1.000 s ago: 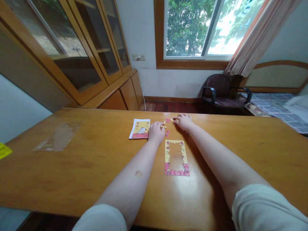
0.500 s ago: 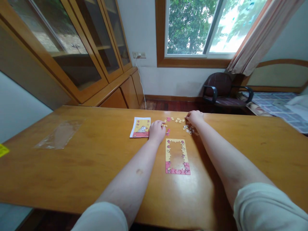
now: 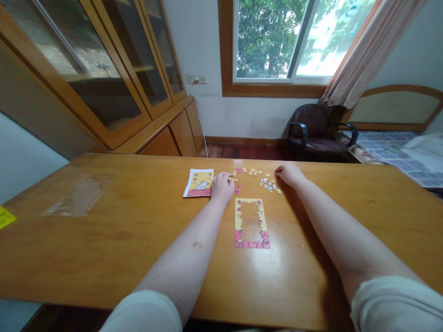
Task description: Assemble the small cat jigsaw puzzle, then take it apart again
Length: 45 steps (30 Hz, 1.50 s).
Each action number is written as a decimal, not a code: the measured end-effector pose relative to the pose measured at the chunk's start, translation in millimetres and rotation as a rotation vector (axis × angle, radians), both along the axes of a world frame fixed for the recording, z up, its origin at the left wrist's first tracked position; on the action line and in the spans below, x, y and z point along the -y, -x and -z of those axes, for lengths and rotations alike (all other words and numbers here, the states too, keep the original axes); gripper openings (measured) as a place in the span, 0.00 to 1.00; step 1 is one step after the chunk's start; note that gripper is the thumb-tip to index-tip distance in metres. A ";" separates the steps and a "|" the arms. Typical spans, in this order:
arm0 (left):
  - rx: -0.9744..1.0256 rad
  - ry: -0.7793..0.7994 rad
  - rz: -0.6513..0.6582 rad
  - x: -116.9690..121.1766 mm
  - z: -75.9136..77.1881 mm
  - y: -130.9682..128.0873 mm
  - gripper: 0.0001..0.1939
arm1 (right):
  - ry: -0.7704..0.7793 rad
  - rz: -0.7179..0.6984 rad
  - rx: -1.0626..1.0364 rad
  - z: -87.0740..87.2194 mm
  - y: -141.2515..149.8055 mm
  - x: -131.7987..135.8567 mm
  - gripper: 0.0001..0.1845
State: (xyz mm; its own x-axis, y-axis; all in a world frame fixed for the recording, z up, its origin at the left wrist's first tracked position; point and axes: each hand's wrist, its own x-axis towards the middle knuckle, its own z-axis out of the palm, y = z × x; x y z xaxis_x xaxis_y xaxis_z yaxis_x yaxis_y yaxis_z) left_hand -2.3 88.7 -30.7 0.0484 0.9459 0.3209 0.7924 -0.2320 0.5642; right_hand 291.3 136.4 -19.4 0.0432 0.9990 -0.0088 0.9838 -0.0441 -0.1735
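A yellow and pink jigsaw frame (image 3: 251, 223) lies on the wooden table (image 3: 104, 240), its border joined and its middle open. Beyond it, loose puzzle pieces (image 3: 268, 182) are scattered. A reference picture card (image 3: 197, 182) lies to the left. My left hand (image 3: 222, 186) rests curled on the table between the card and the frame, fingertips at a small piece. My right hand (image 3: 290, 174) sits curled just right of the loose pieces, pinching at them.
A clear plastic bag (image 3: 79, 196) lies at the table's left, with a yellow slip (image 3: 6, 216) at the left edge. Behind the table stand a glass-door cabinet (image 3: 114, 69), a dark armchair (image 3: 318, 131) and a bed (image 3: 401, 152) under the window.
My right hand has slid rightward from the middle of the loose pieces to their right side, uncovering them. My left hand has stayed put.
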 end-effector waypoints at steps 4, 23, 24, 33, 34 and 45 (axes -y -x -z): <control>0.006 -0.005 -0.002 -0.7 0.5 0.1 0.16 | 0.094 0.039 -0.071 -0.7 -8.9 0.4 0.08; 0.051 0.007 -0.027 -0.6 -1.0 0.8 0.16 | 0.006 -0.367 -0.184 -7.7 122.6 35.1 0.12; 0.057 0.006 -0.021 -1.1 -0.1 0.8 0.16 | -0.049 -0.390 -0.145 -7.0 123.0 31.8 0.17; 0.138 0.001 -0.017 -5.6 3.9 2.9 0.17 | 0.071 -0.439 -0.115 2.8 127.6 11.7 0.33; 0.141 0.005 -0.020 -5.1 3.6 2.9 0.17 | 0.070 -0.455 -0.112 2.7 125.5 14.3 0.32; 0.221 -0.008 -0.019 -4.6 2.6 2.7 0.16 | 0.084 -0.569 -0.082 -7.1 95.8 66.9 0.30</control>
